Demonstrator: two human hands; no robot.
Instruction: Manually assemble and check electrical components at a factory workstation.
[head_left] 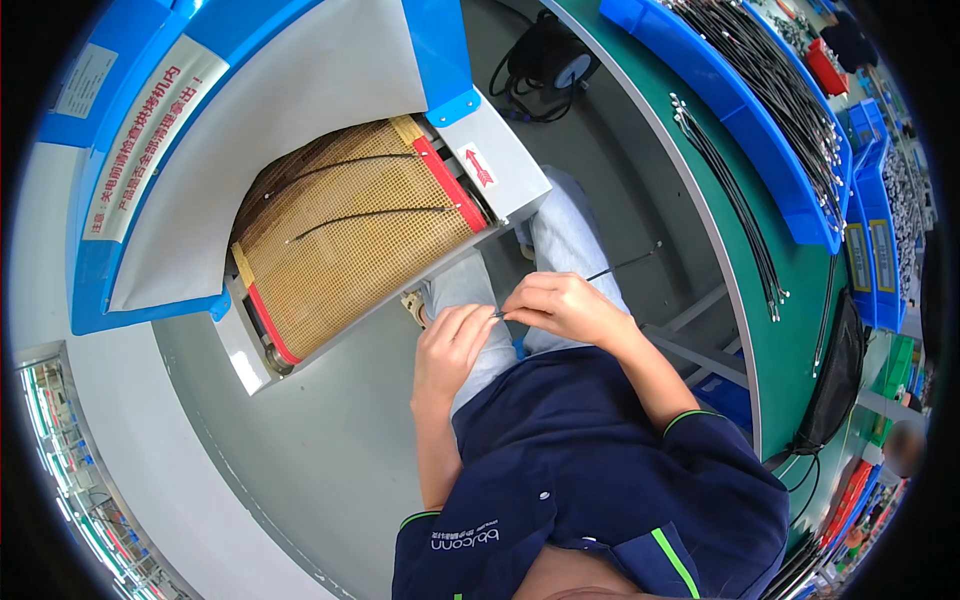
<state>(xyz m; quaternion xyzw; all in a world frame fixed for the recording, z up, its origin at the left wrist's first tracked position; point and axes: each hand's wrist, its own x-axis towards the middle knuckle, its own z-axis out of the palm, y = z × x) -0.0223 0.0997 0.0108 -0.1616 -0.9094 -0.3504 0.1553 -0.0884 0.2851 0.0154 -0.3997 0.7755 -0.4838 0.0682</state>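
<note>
Above my lap I hold a thin black cable (625, 264) with small metal end fittings. Its near end is pinched between the fingertips of my left hand (452, 348) and my right hand (562, 304), which almost meet. From behind my right hand the cable runs out to the right, and its far end hangs free. Both hands are closed, and the fingers hide most of the gripped end. On the tan mesh conveyor belt (350, 255) ahead and to the left lie two similar black cables, an upper one (340, 163) and a lower one (370, 215), apart from each other.
A blue and grey machine hood (270, 70) arches over the belt. To the right, a green-topped table (690, 140) bears a bundle of black cables (735, 205) and a long blue bin (815, 205) full of cables. A black cord reel (550, 65) sits beneath the table.
</note>
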